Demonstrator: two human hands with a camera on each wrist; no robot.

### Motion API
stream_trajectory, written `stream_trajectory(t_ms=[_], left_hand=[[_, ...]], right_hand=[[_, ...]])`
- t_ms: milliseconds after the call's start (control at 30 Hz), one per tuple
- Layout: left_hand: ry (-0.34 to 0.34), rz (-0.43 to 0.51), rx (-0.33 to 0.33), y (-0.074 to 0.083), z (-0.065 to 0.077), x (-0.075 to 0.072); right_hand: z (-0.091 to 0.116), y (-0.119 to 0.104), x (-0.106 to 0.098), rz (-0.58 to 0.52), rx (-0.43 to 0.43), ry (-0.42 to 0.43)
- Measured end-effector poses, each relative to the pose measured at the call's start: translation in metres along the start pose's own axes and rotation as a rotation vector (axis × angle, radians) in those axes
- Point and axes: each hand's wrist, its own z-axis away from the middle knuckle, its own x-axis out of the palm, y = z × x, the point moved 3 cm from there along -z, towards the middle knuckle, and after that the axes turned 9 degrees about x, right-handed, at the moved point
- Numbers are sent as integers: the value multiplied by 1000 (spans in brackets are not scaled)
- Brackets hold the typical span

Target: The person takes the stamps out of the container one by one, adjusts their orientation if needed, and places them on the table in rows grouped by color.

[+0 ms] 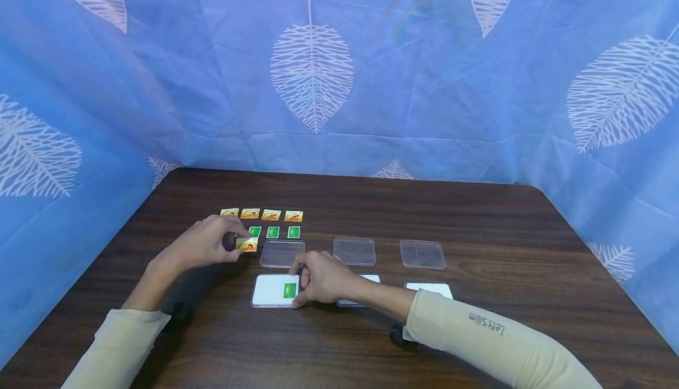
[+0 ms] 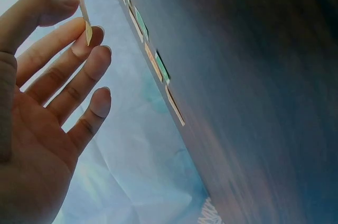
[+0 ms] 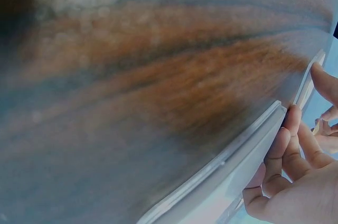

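Observation:
In the head view, my left hand [image 1: 204,240] pinches a small yellow-orange stamp-like paper [image 1: 247,245] between thumb and fingers. The left wrist view shows this paper [image 2: 83,10] edge-on, raised off the table, with the other fingers spread. My right hand [image 1: 326,277] holds the right side of a clear plastic case [image 1: 253,303], fingers at its far corner and thumb at its near one. Inside the case lies a white card [image 1: 267,290] bearing a small green stamp-like paper [image 1: 289,290] near its right edge.
Beyond my hands are a row of yellow-orange papers [image 1: 272,215] and a row of green ones [image 1: 273,232]. Three clear lids [image 1: 353,251] lie in a row. More white cards [image 1: 432,288] sit to the right, partly hidden by my right forearm. A leaf-patterned blue cloth [image 1: 313,82] surrounds the table.

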Motion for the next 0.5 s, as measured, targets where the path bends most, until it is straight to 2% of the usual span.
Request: stream_trajectory(t_ms=[500], left_hand=[[44,-2,-21,-17,2,-5]], right_hand=[[-1,1,0,22,-32,13]])
